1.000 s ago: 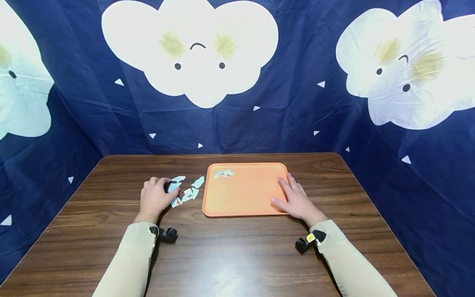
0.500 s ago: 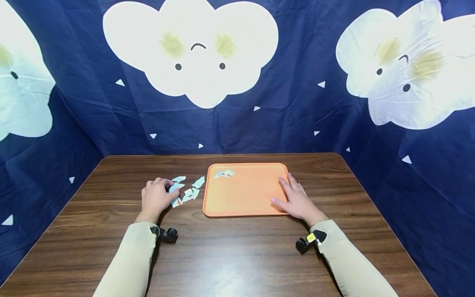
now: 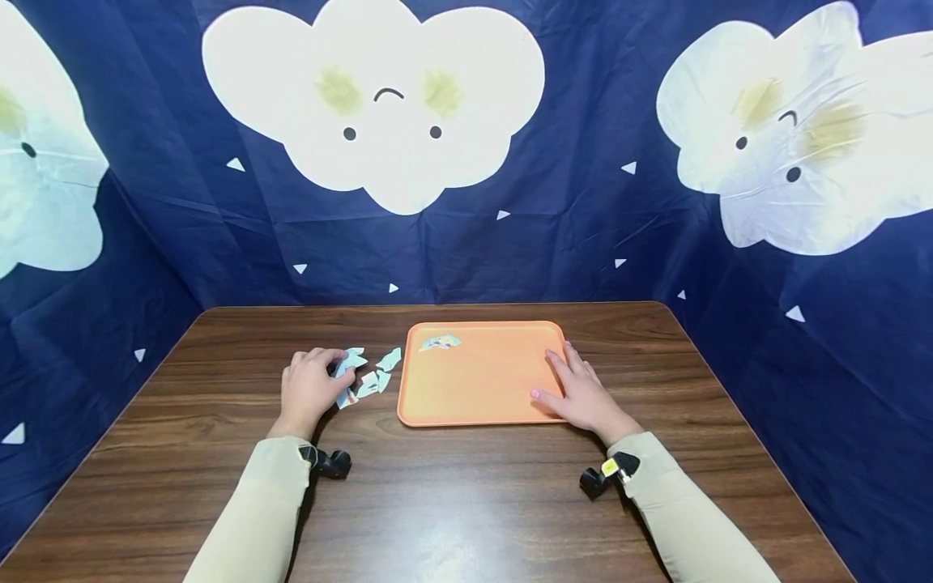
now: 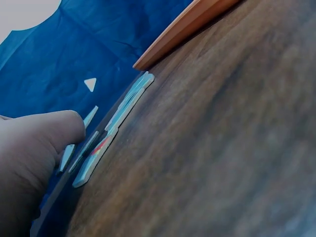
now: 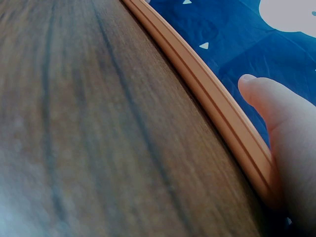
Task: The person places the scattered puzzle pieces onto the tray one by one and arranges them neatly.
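Observation:
My left hand (image 3: 308,387) pinches a light-blue puzzle piece (image 3: 351,363) with jagged edges between thumb and fingers. In the left wrist view that held piece (image 4: 66,155) stands slightly above the table behind my thumb. Several similar flat pieces lie close by: one with a red mark (image 3: 347,398), others (image 3: 369,384) nearer the tray and one (image 3: 389,359) right by its left edge. My right hand (image 3: 585,394) rests with spread fingers on the right edge of the orange tray (image 3: 481,380). Inside the tray's far left corner lies a printed patch of puzzle (image 3: 440,342).
Brown wood-grain table (image 3: 466,486) spreads under everything. Behind it hangs a dark blue cloth (image 3: 466,259) with white clouds. Each wrist carries a small black camera (image 3: 331,464) near the tabletop.
My left hand has moved slightly to the right with its puzzle piece, which now overlaps the far piece in the head view. My right hand stays on the tray.

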`<control>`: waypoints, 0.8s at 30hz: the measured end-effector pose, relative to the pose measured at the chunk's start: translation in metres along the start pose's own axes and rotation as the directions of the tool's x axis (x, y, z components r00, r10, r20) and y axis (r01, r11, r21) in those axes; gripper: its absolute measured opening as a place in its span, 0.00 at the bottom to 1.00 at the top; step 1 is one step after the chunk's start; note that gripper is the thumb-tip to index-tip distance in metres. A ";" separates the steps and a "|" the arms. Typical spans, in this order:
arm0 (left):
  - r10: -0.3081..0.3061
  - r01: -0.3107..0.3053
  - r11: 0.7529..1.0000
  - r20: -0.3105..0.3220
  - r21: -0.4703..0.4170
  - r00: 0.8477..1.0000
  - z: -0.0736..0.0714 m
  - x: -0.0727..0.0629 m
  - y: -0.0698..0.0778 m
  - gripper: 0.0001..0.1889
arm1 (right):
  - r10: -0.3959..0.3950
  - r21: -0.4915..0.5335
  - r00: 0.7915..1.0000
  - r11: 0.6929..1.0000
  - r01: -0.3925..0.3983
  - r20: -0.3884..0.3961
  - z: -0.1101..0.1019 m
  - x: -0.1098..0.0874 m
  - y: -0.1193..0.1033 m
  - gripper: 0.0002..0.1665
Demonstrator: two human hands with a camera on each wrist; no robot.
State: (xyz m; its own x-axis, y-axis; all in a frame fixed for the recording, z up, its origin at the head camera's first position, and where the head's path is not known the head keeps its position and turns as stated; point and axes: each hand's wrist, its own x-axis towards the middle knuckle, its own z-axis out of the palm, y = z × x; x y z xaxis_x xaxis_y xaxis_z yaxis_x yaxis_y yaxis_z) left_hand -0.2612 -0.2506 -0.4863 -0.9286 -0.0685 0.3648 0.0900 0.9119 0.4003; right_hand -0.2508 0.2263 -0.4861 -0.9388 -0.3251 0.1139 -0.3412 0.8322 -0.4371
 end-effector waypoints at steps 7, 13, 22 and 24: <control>0.055 -0.056 0.998 -0.031 -0.028 0.998 0.001 0.005 0.010 0.20 | -0.010 0.003 1.000 1.000 0.010 -0.010 0.000 0.001 0.000 0.55; 0.078 -0.077 0.997 0.010 -0.030 0.997 0.003 0.010 0.030 0.20 | -0.015 0.005 1.000 1.000 0.015 -0.013 0.001 0.001 0.001 0.54; 0.111 -0.105 0.992 0.075 -0.073 0.991 0.006 0.027 0.064 0.19 | 0.009 0.003 1.000 1.000 -0.009 0.009 0.000 0.000 0.001 0.55; 0.115 -0.104 0.988 0.091 -0.113 0.989 0.007 0.031 0.071 0.19 | 0.008 0.002 1.000 1.000 -0.008 0.004 0.000 0.000 0.001 0.55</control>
State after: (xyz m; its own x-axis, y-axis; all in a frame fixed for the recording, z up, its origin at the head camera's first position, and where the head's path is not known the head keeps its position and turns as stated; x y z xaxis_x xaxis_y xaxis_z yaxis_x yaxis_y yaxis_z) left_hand -0.2861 -0.1855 -0.4529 -0.9409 0.0737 0.3305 0.2266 0.8623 0.4528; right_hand -0.2512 0.2274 -0.4861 -0.9413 -0.3202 0.1065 -0.3334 0.8338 -0.4401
